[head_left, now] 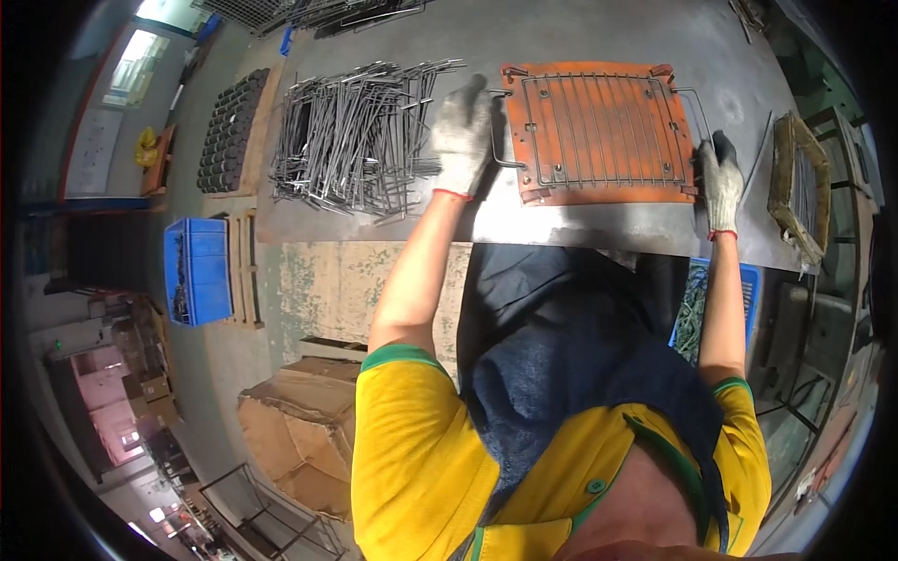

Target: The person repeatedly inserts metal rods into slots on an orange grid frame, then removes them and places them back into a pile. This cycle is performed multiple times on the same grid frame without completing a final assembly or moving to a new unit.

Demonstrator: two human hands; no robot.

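An orange rectangular jig plate (pixel 608 194) lies on the grey metal table in front of me. Across it sits a wire rack (pixel 599 122) of thin parallel rods inside a wire frame. Bent wire handles stick out at both ends, a left handle (pixel 512 165) and a right handle (pixel 693 92). My left hand (pixel 461 136), in a pale glove with a red cuff, is closed at the left handle; its fingertips are partly hidden. At the right handle's outer part, my right hand (pixel 721 187), gloved the same way, is closed, its fingers partly in shadow.
Left of the jig lies a heap of loose metal rods (pixel 346 140). Beyond it are stacked dark round parts (pixel 232 131). A worn tray of rods (pixel 800 187) stands at the right. Below are a blue crate (pixel 201 271), a cardboard box (pixel 299 430) and a blue basket (pixel 751 285).
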